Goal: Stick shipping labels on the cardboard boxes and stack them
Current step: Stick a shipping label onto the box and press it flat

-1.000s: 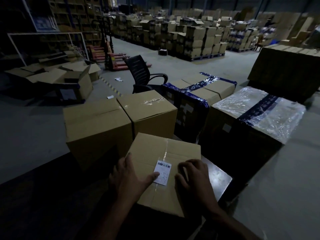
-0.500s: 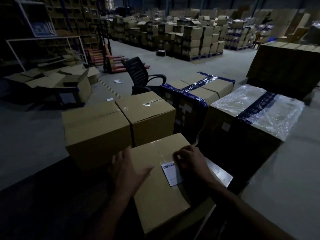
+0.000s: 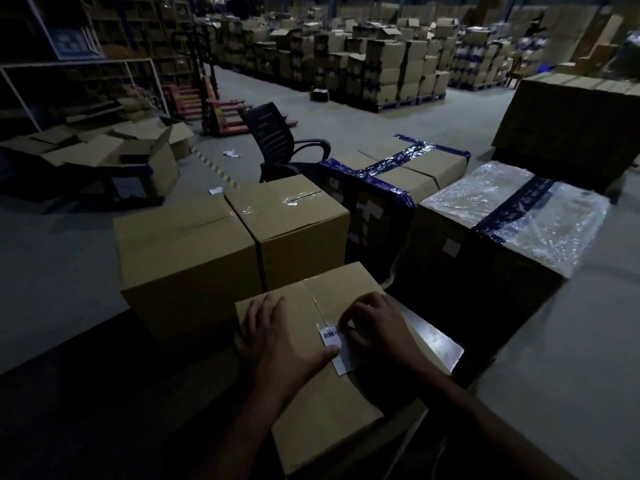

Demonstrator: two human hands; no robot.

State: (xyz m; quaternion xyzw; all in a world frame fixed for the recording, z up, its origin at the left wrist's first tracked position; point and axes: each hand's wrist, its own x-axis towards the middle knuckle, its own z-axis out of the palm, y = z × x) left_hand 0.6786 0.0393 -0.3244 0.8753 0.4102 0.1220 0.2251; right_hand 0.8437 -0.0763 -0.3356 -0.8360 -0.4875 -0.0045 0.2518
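White barcoded shipping label (image 3: 341,351) lies on top of the nearest brown taped cardboard box (image 3: 311,368), beside its tape seam. Left hand (image 3: 277,337) flat, fingers spread, thumb pinning label's edge, likely steadying. Right hand (image 3: 375,327), fingers curled, presses label's far side down to bond it.

Both forearms are bare, no sleeves, gloves, rings or watch on left grip (image 3: 273,341) or right grip (image 3: 377,327).

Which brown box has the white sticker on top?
The nearest box, under both hands, has the white sticker on its top. The two plain boxes behind it show none.
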